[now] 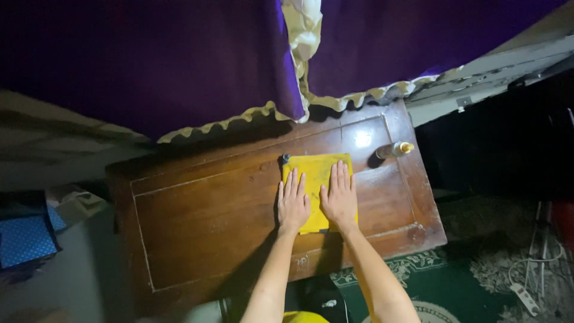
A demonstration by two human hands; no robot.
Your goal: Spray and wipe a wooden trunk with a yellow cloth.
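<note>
Pressing flat now: left hand (pixel 293 204) and right hand (pixel 339 199) side by side on the yellow cloth (pixel 315 179), fingers stretched out straight, gripping nothing, palms down. Lying spread on the wooden cabinet top (pixel 203 209), toward its right half, the cloth. Just right of the cloth and apart from it, standing near the cabinet's back corner, a small bottle with a yellow cap (pixel 394 149). Risky, probably, any wide sweep rightward: bottle clipped, tipped, rolling off. Above the cloth, hanging close, a purple curtain (pixel 179 60).
</note>
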